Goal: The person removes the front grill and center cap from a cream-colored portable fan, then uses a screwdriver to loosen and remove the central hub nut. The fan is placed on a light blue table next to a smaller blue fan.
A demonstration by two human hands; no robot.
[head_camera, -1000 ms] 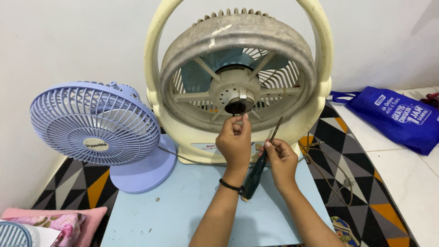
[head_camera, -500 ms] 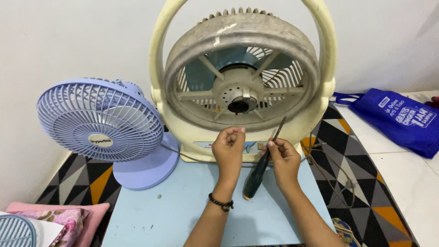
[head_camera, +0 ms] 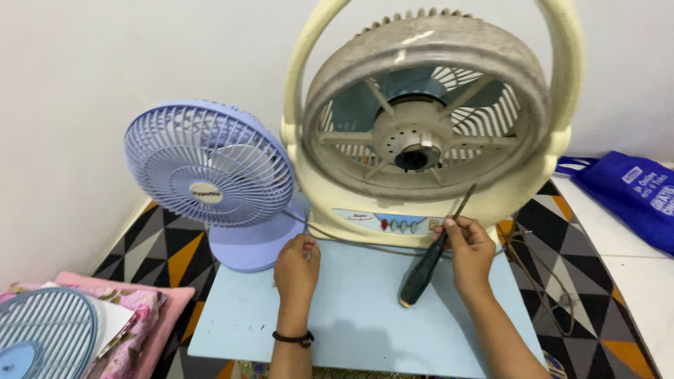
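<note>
Right now my left hand (head_camera: 296,261) rests knuckles-up on the light blue tabletop (head_camera: 351,316), fingers curled under, just beside the round base of the small lilac fan (head_camera: 210,168); whether it pinches anything I cannot tell (fingertips hidden); my right hand (head_camera: 469,254) pinches the screwdriver (head_camera: 430,263) near the top of its dark handle, thumb and fingers pressed together on it, metal shaft pointing up toward the big cream fan (head_camera: 428,126), handle butt hanging low over the tabletop; cream fan stands upright at the table's back edge, dusty rear grille facing me; blue bag (head_camera: 635,196) lies well off to the right; patterned rug (head_camera: 590,281) under the table; pink cushion (head_camera: 133,316) lower left.
</note>
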